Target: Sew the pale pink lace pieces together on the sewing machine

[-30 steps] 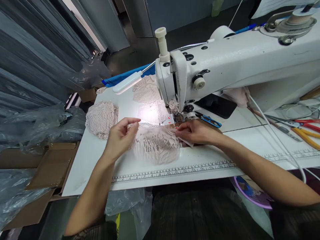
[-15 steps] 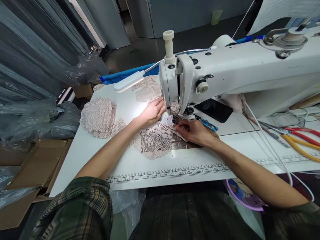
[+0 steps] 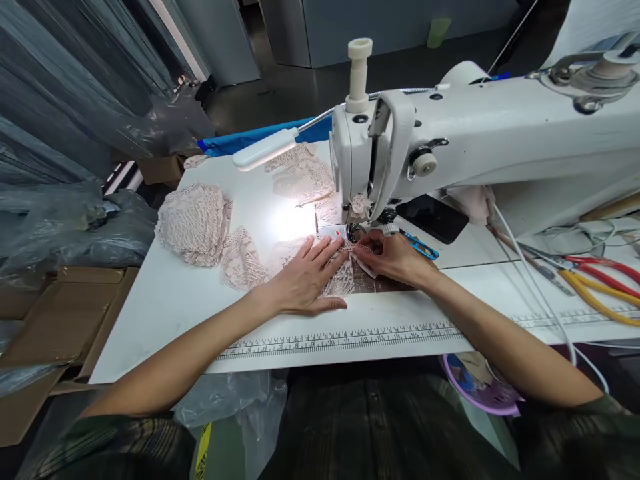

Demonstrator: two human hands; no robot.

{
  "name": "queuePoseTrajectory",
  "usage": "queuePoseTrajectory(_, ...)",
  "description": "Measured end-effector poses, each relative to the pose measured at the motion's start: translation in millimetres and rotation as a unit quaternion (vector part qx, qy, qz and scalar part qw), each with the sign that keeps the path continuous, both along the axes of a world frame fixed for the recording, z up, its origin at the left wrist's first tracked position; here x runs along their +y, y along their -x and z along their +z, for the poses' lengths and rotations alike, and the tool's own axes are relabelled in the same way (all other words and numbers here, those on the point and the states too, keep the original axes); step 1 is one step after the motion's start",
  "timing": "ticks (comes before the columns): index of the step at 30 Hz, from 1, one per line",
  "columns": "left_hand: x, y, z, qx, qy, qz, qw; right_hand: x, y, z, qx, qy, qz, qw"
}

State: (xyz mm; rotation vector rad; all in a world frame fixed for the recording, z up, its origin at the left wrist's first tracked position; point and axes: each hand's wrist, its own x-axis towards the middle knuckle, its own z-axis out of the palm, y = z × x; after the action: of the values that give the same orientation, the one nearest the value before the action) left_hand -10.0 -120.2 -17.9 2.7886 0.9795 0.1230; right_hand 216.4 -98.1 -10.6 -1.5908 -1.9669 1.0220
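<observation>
A pale pink lace piece (image 3: 340, 283) lies on the white sewing table (image 3: 165, 313) just in front of the needle area of the white sewing machine (image 3: 480, 140). My left hand (image 3: 307, 277) rests flat on the lace, fingers stretched out toward the presser foot. My right hand (image 3: 393, 257) is closed in a pinch on the lace edge right beside the needle. More lace of the same colour trails left to a loose piece (image 3: 240, 263).
A stack of lace pieces (image 3: 193, 223) sits at the table's left, more lace (image 3: 300, 173) behind under a lamp (image 3: 265, 148). Blue snips (image 3: 420, 245), a black phone (image 3: 433, 219), red and yellow pliers (image 3: 600, 277) lie right. Cardboard boxes (image 3: 55, 320) and plastic bags stand left.
My left hand drew back from beside the presser foot and now lies flat on the lace nearer me. The lace looks bunched closer to the needle. My right hand stayed put.
</observation>
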Motion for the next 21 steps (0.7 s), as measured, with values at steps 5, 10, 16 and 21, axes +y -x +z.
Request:
queuePoseTrajectory(5,18.6,0.4,-4.2,-0.024,-0.012,-0.047,0.999,-7.3,-8.1,4.8,-0.057,-0.025,0.039,0.997)
queuePoseTrajectory(10,19.8,4.0,-5.4,-0.162,-0.081,-0.001,0.983,-29.9,2.0,-3.5,0.012,-0.060,-0.025,0.998)
queuePoseTrajectory(16,20.6,6.6,-3.5,-0.252,-0.062,-0.030,0.965,-47.6,25.7,-11.5,-0.089,-0.166,0.037,0.981)
queuePoseTrajectory(21,23.5,4.3,-10.6,-0.204,-0.010,-0.074,0.976,-28.1,12.6,0.3,-0.105,-0.140,0.159,0.972)
